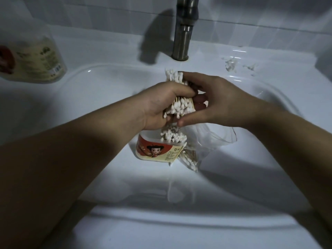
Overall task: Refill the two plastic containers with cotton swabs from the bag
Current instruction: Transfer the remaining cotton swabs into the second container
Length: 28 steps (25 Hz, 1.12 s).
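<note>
Inside the sink rim (100,66), left hand (161,105) and right hand (221,103) grip swabs (181,106).

Left hand (158,105) grips swabs (181,105) — over container (154,150).

A white ceramic sink (86,108) holds 1 red-labelled clear plastic container (154,151) in its basin, touching a clear plastic bag (208,141) of white-tipped cotton swabs (189,159). On its ledge stand 1 blurred cream-labelled plastic container (39,60) at left and a grey metal tap (183,38); white scraps (231,64) lie at right.

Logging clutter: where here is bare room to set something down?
Bare: basin floor toward the front rim; ledge between the left container and faucet. Crowded: basin centre, where left hand and right hand grip cotton swabs above the open container and plastic bag.
</note>
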Each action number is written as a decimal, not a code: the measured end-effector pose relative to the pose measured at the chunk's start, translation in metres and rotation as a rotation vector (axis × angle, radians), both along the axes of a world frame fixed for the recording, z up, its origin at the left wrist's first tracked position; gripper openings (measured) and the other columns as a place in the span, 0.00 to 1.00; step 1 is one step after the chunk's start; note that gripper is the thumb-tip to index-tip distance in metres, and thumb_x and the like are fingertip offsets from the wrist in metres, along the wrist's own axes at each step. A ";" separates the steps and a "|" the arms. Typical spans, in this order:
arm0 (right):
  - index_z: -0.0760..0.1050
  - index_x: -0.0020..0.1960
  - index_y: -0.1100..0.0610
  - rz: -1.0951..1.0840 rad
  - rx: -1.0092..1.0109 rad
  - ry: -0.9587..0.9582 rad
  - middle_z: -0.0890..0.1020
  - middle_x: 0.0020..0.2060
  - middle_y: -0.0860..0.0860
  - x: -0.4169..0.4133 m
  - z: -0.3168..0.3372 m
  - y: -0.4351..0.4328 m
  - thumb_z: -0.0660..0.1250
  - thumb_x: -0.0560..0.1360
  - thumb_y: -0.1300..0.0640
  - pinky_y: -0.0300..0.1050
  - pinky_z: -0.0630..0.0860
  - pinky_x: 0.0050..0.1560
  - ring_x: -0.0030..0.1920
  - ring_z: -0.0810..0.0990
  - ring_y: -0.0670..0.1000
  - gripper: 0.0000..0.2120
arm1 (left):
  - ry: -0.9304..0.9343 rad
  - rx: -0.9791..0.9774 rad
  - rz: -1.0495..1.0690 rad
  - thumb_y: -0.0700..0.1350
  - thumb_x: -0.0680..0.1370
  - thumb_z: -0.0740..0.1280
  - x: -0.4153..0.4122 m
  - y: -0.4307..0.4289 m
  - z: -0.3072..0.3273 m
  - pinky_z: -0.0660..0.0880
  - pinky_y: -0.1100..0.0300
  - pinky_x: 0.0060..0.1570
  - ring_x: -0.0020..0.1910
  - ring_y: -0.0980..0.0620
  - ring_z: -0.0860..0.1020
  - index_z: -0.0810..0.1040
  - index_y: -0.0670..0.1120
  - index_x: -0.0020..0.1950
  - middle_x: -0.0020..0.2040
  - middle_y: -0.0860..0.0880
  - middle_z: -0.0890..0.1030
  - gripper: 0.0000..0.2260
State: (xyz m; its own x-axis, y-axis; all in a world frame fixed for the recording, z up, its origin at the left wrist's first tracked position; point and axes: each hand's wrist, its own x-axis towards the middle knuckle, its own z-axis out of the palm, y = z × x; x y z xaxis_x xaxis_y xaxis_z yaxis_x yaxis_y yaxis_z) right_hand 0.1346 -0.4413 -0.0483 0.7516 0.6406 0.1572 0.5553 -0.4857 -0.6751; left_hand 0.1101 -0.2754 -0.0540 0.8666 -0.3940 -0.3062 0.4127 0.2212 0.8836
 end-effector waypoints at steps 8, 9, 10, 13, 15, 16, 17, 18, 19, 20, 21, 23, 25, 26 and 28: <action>0.62 0.79 0.51 -0.033 -0.029 -0.078 0.77 0.64 0.44 -0.001 -0.004 0.006 0.83 0.58 0.42 0.34 0.76 0.61 0.63 0.78 0.42 0.55 | 0.031 0.019 0.010 0.39 0.82 0.59 -0.001 0.002 0.004 0.81 0.58 0.44 0.40 0.50 0.85 0.80 0.42 0.48 0.40 0.45 0.85 0.10; 0.64 0.78 0.52 -0.047 -0.053 -0.124 0.78 0.61 0.44 -0.001 -0.004 0.007 0.83 0.59 0.42 0.31 0.75 0.59 0.61 0.79 0.41 0.53 | 0.027 0.029 0.009 0.39 0.82 0.59 -0.001 0.003 0.005 0.80 0.57 0.45 0.41 0.50 0.84 0.80 0.42 0.48 0.41 0.45 0.85 0.10; 0.67 0.75 0.52 -0.067 -0.077 -0.175 0.79 0.57 0.43 0.000 -0.002 0.007 0.83 0.59 0.42 0.29 0.74 0.56 0.58 0.80 0.41 0.50 | 0.026 0.037 0.006 0.39 0.81 0.59 -0.001 0.004 0.005 0.78 0.56 0.47 0.41 0.49 0.83 0.80 0.42 0.48 0.41 0.45 0.84 0.10; 0.68 0.74 0.51 -0.091 -0.106 -0.225 0.79 0.55 0.42 0.000 0.001 0.006 0.81 0.59 0.39 0.31 0.75 0.55 0.55 0.79 0.40 0.48 | 0.031 0.043 0.008 0.38 0.82 0.59 -0.001 0.004 0.005 0.78 0.58 0.43 0.39 0.51 0.83 0.80 0.42 0.47 0.39 0.45 0.84 0.11; 0.60 0.79 0.50 -0.059 -0.104 -0.178 0.76 0.65 0.44 -0.003 0.001 0.007 0.81 0.58 0.37 0.31 0.72 0.62 0.63 0.75 0.39 0.56 | 0.037 0.058 0.005 0.37 0.82 0.58 -0.003 0.001 0.005 0.80 0.63 0.34 0.35 0.52 0.83 0.80 0.41 0.45 0.36 0.46 0.84 0.11; 0.57 0.80 0.49 -0.052 -0.114 -0.163 0.74 0.70 0.44 -0.004 0.001 0.009 0.81 0.57 0.37 0.29 0.69 0.64 0.66 0.72 0.38 0.59 | 0.036 0.076 0.001 0.36 0.82 0.58 -0.004 -0.001 0.004 0.80 0.64 0.33 0.34 0.52 0.83 0.79 0.41 0.44 0.35 0.46 0.83 0.12; 0.57 0.81 0.50 -0.056 -0.130 -0.158 0.73 0.71 0.45 -0.006 0.000 0.011 0.82 0.57 0.37 0.26 0.67 0.64 0.66 0.71 0.37 0.60 | 0.031 0.095 -0.001 0.35 0.82 0.58 -0.005 -0.002 0.002 0.79 0.64 0.32 0.33 0.53 0.83 0.79 0.41 0.44 0.34 0.46 0.83 0.12; 0.59 0.80 0.50 -0.066 -0.148 -0.161 0.75 0.69 0.44 -0.006 0.000 0.013 0.82 0.57 0.37 0.25 0.68 0.62 0.65 0.72 0.37 0.59 | 0.025 0.110 -0.002 0.35 0.82 0.58 -0.005 -0.003 0.001 0.78 0.64 0.31 0.32 0.53 0.82 0.79 0.41 0.43 0.33 0.46 0.83 0.12; 0.62 0.79 0.51 -0.079 -0.161 -0.170 0.77 0.65 0.44 -0.007 0.000 0.015 0.82 0.57 0.37 0.29 0.71 0.61 0.62 0.74 0.38 0.56 | 0.019 0.121 -0.004 0.35 0.82 0.59 -0.004 -0.004 -0.001 0.77 0.63 0.32 0.31 0.53 0.82 0.79 0.41 0.42 0.32 0.47 0.82 0.13; 0.65 0.78 0.51 -0.091 -0.169 -0.186 0.79 0.62 0.44 -0.006 0.000 0.015 0.81 0.57 0.37 0.34 0.74 0.60 0.60 0.76 0.41 0.54 | 0.016 0.126 -0.007 0.35 0.81 0.59 -0.004 -0.005 -0.001 0.77 0.63 0.32 0.32 0.53 0.82 0.79 0.42 0.41 0.32 0.47 0.82 0.13; 0.67 0.76 0.52 -0.095 -0.175 -0.202 0.79 0.62 0.45 -0.006 0.000 0.015 0.80 0.57 0.36 0.37 0.74 0.62 0.60 0.77 0.43 0.53 | 0.017 0.126 -0.004 0.35 0.81 0.60 -0.003 -0.005 -0.001 0.77 0.63 0.32 0.32 0.53 0.82 0.80 0.42 0.41 0.32 0.47 0.82 0.13; 0.64 0.78 0.53 -0.077 -0.175 -0.216 0.72 0.72 0.48 -0.007 -0.001 0.016 0.78 0.56 0.33 0.32 0.66 0.69 0.71 0.70 0.45 0.57 | 0.020 0.139 0.003 0.35 0.80 0.61 -0.004 -0.005 0.000 0.78 0.63 0.32 0.33 0.52 0.82 0.80 0.42 0.41 0.34 0.46 0.83 0.12; 0.60 0.80 0.52 -0.068 -0.160 -0.180 0.67 0.76 0.47 -0.009 0.001 0.017 0.78 0.55 0.32 0.31 0.62 0.71 0.74 0.66 0.43 0.60 | 0.010 0.160 0.019 0.35 0.80 0.61 -0.005 -0.005 0.000 0.79 0.62 0.33 0.35 0.51 0.83 0.81 0.41 0.43 0.36 0.45 0.83 0.11; 0.61 0.80 0.52 -0.070 -0.154 -0.174 0.70 0.75 0.47 -0.009 0.001 0.018 0.79 0.55 0.34 0.34 0.66 0.71 0.72 0.69 0.43 0.59 | -0.002 0.169 0.026 0.34 0.80 0.61 -0.005 -0.005 0.000 0.79 0.62 0.32 0.35 0.51 0.83 0.81 0.42 0.43 0.36 0.45 0.83 0.11; 0.65 0.77 0.51 -0.087 -0.148 -0.207 0.77 0.67 0.46 -0.009 0.001 0.019 0.80 0.57 0.35 0.41 0.73 0.66 0.65 0.75 0.43 0.54 | -0.019 0.177 0.031 0.34 0.80 0.61 -0.003 -0.005 -0.001 0.77 0.61 0.34 0.34 0.52 0.82 0.81 0.42 0.42 0.34 0.46 0.83 0.12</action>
